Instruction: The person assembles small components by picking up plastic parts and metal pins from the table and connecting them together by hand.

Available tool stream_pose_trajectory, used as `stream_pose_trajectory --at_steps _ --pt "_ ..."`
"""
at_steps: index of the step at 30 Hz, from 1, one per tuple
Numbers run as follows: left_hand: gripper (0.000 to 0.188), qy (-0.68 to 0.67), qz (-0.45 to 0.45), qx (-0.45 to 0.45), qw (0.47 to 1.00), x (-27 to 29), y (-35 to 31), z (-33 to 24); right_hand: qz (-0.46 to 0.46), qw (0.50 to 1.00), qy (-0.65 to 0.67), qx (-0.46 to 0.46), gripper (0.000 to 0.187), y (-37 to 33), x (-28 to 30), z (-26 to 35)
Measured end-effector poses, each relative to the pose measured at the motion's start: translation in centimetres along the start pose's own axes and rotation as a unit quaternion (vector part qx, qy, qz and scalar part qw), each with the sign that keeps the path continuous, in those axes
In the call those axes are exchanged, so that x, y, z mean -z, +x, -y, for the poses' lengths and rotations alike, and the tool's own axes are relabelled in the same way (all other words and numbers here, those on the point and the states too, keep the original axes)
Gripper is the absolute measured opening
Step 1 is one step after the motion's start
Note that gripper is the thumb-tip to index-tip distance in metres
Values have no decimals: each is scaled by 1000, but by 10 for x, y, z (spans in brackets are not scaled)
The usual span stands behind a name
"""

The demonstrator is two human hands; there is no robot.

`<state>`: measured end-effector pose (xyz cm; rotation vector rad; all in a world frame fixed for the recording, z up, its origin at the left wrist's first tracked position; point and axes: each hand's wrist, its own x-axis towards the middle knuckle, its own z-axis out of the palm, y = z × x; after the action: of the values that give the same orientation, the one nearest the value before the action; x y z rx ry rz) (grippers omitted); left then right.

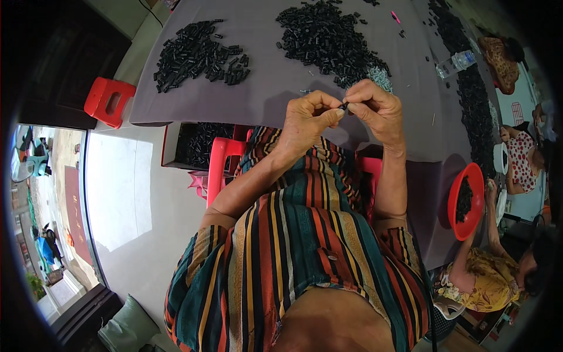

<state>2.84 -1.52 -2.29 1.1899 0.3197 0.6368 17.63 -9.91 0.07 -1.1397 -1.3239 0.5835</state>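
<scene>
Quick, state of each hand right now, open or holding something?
Left hand: closed, pinching a small black piece.
Right hand: closed, pinching at the same piece; exact grip unclear.

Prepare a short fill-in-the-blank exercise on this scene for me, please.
1. The left hand and right hand pinch a small ____ piece.
2. The shirt has a ____ pattern.
3. The red stool stands to the ____ of the table.
4. The bowl is ____.

Missing words: black; striped; left; red.
</scene>
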Motion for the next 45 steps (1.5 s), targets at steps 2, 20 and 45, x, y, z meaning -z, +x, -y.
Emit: stream_pose_trajectory --at_steps 2,20,45 --pt "8 -11 7 -1 1000 0 0 -1 6 1000 -13 0 5 -1 2 1" --pt "7 -110 39 62 991 9 3 -4 19 999 -38 3 11 0 -6 5" --pt "4 -16 3 90 996 27 13 -1 -58 863 -482 141 31 0 -46 -16"
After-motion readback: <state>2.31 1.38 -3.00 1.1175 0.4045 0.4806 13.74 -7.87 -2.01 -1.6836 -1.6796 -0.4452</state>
